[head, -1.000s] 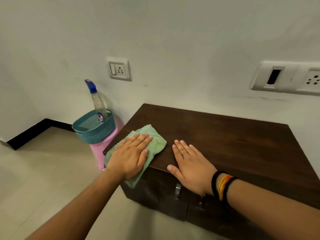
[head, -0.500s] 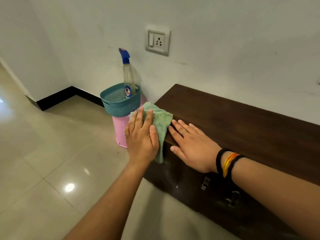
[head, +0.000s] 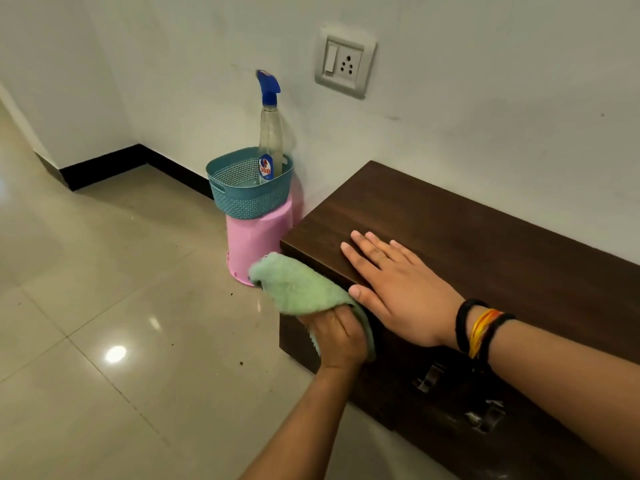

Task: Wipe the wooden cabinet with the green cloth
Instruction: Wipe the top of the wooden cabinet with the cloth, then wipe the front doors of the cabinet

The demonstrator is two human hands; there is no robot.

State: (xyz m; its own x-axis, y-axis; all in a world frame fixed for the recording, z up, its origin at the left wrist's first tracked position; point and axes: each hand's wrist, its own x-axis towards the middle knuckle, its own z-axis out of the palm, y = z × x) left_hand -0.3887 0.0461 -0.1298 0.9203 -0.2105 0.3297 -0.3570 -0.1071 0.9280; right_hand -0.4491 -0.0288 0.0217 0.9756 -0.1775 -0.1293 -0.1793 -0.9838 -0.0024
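The dark wooden cabinet [head: 467, 244] stands low against the white wall, its top filling the right half of the view. My right hand [head: 398, 289] lies flat and open on the top near the front left corner. My left hand [head: 341, 337] is below the top's edge, closed on the green cloth [head: 298, 287]. The cloth is pressed against the cabinet's front at its left corner and bunches out past the corner over the floor. Two metal handles [head: 429, 377] show on the front lower down.
Left of the cabinet, an upturned pink bucket [head: 258, 237] carries a teal perforated basket [head: 242, 195] holding a spray bottle [head: 270, 133] with a blue nozzle. A wall socket [head: 344, 62] sits above. Glossy tiled floor [head: 121, 306] spreads to the left.
My left hand has slid the green cloth off the cabinet top, over the front left edge and down onto the front face. The right hand stays flat on top.
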